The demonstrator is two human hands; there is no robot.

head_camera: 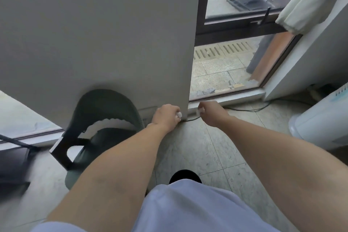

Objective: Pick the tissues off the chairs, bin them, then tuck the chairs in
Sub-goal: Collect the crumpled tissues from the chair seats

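Note:
A dark green chair [105, 107] stands at the lower left against the grey wall, and something white shows through the gap under its curved back. My left hand [165, 117] is curled round a small white tissue [178, 114] just right of the chair. My right hand [211, 113] grips another crumpled white tissue [199, 111] close beside it. Both hands are stretched forward at the foot of the wall corner, a short gap between them. No bin is visible.
A grey wall pillar [113, 34] fills the upper left. A glass door [235, 52] to a balcony lies ahead right, with a cream curtain [308, 0] beside it. A white appliance [323, 118] stands at right, a cable [250, 109] runs along the floor, and a dark table edge [15, 149] is at left.

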